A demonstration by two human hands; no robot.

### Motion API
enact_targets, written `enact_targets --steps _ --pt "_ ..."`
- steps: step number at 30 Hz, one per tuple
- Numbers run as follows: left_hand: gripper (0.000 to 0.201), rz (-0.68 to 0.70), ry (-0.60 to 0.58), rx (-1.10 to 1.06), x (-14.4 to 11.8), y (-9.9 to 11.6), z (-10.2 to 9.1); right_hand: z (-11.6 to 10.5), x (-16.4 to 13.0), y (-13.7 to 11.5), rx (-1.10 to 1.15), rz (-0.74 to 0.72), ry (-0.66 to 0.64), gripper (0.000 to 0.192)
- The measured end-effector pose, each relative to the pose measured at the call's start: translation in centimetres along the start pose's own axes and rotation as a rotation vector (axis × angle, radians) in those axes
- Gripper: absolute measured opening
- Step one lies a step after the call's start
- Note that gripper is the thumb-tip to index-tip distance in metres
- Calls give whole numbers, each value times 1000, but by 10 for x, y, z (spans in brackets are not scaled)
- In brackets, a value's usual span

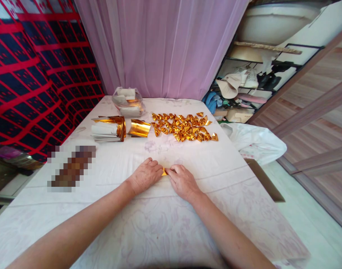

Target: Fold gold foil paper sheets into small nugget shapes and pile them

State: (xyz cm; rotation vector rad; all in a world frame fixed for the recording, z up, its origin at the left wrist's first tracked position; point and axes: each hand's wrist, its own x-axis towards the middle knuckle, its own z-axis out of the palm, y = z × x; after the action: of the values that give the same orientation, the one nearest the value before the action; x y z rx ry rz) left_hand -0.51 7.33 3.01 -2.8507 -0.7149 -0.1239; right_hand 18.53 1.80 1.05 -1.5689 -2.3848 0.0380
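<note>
Between my hands, low over the middle of the table, is a small piece of gold foil paper (pixel 164 172), mostly covered by fingers. My left hand (pixel 148 175) is closed with its fingertips on the paper's left end. From the other side, my right hand (pixel 184 181) pinches the right end. Farther back lie several folded gold paper ingots (pixel 184 127) in loose rows. Left of them sit a few gold foil sheets (pixel 139 128) and a thicker stack of foil paper (pixel 107 129) with white backs showing.
A clear plastic bag (pixel 127 101) of paper bundles stands at the table's back left. The cloth-covered table (pixel 171 231) meets a purple curtain (pixel 162 48). A blurred patch (pixel 72 168) hides something at left. To the right are a white bag (pixel 255 144) and a shelf (pixel 252 61).
</note>
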Motion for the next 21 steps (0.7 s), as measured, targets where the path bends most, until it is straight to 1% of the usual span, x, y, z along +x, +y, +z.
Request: enact_targets --steps 3,5,9,11,14,19,21 --pt "14 -95 32 -84 -3 2 1 -4 1 0 -25 17 -57 27" --pt "17 -136 45 -142 -6 3 2 -7 -1 2 -33 18 -69 28" --pt "19 -180 71 -216 -7 4 3 -10 -9 10 -32 -46 -69 33" --pt "18 -192 71 -231 -6 5 3 -9 -11 14 -21 -73 -57 34" --pt "18 -203 80 -256 -6 7 7 -5 -12 16 4 -62 -5 34" --pt "19 -259 179 -341 -12 11 19 0 -13 13 33 -35 49 31" --pt "19 -291 189 -382 -14 12 20 0 -13 11 39 -37 50 31"
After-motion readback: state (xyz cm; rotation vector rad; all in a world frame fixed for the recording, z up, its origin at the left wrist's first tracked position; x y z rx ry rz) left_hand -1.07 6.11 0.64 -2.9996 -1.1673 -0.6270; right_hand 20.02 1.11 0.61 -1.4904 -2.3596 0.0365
